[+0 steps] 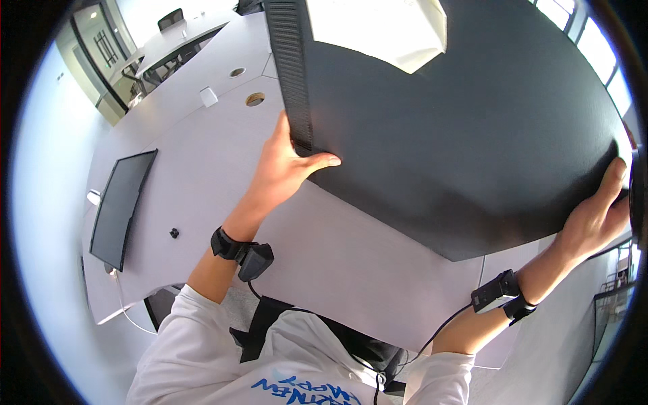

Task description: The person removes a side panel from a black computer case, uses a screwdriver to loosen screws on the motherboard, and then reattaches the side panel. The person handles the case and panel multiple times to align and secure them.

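Observation:
A large black computer case (pixel 466 148) with a ribbed, vented edge fills the upper right of the view. Both of my hands hold it. My left hand (pixel 283 169) grips its lower left corner, thumb lying on the flat side panel and fingers behind the vented edge. At the right end, my right hand (pixel 594 219) is wrapped round the edge, its fingertips partly hidden. A sheet of white paper (pixel 378 30) lies against the panel near the top. The case is tilted over the table, and I cannot tell whether it touches the tabletop.
The pale table (pixel 216 152) carries a black monitor (pixel 123 209) at the left, a small black object (pixel 174 233), a small white piece (pixel 208 97) and round cable holes (pixel 255 99). Straps with black devices (pixel 256 262) sit on my forearms, their cables hanging by my lap.

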Motion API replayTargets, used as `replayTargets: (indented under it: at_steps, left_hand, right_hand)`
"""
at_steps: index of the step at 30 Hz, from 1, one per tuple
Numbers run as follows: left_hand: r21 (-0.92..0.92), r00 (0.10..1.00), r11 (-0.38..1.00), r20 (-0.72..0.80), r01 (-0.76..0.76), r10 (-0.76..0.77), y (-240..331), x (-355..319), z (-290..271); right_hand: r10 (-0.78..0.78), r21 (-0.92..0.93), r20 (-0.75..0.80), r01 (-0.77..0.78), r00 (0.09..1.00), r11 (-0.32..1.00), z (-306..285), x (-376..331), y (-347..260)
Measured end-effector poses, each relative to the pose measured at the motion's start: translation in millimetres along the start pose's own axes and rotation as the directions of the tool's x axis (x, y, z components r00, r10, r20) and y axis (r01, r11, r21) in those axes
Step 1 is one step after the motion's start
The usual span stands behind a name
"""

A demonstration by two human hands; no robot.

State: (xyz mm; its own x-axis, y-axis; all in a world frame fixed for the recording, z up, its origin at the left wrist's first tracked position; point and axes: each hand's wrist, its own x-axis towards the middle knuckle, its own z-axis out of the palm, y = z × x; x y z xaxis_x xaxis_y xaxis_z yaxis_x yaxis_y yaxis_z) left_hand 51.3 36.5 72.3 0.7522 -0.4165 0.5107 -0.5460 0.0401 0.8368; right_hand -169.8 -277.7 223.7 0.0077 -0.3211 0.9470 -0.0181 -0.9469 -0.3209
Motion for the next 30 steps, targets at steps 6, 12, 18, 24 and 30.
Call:
replayTargets:
  at_steps: [6,12,18,24,30]
  left_hand:
    - [0.069,0.996,0.995,-0.052,-0.07,0.074,-4,-1,1]
    - [0.075,0.996,0.996,-0.079,-0.041,0.047,0,0,6]
    - [0.167,0.978,0.978,-0.143,-0.128,0.153,-3,1,7]
    - [0.271,0.995,0.962,-0.102,0.012,0.016,-3,-2,3]
    - [0.27,0.991,0.963,-0.125,-0.011,0.047,4,-2,3]
  right_hand:
    - [-0.048,-0.005,-0.004,0.048,0.999,0.999,6,-3,-6]
    - [-0.045,0.144,0.025,0.041,0.999,0.989,6,-10,-13]
    - [0.434,0.248,0.176,-0.467,0.883,0.849,-11,-46,-4]
    - [0.317,-0.035,0.417,-0.334,0.851,0.942,-33,-81,8]
    - [0.392,-0.06,0.568,-0.439,0.723,0.896,-36,-148,25]
